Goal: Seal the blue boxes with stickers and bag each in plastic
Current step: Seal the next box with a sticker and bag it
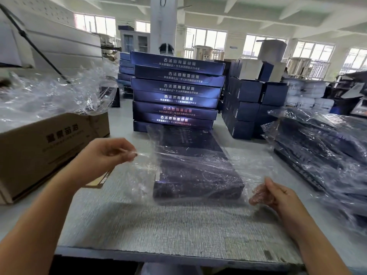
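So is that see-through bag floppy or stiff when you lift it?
Probably floppy: the plastic bag wrinkles and sags between the left hand and right hand. Likely light and slippery too, being thin and glossy.

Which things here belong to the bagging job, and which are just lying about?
Job: left hand and right hand holding the plastic bag, blue box in it, stack of blue boxes, bagged boxes at right.
Lying about: small dark cartons, white pillar, black rod.
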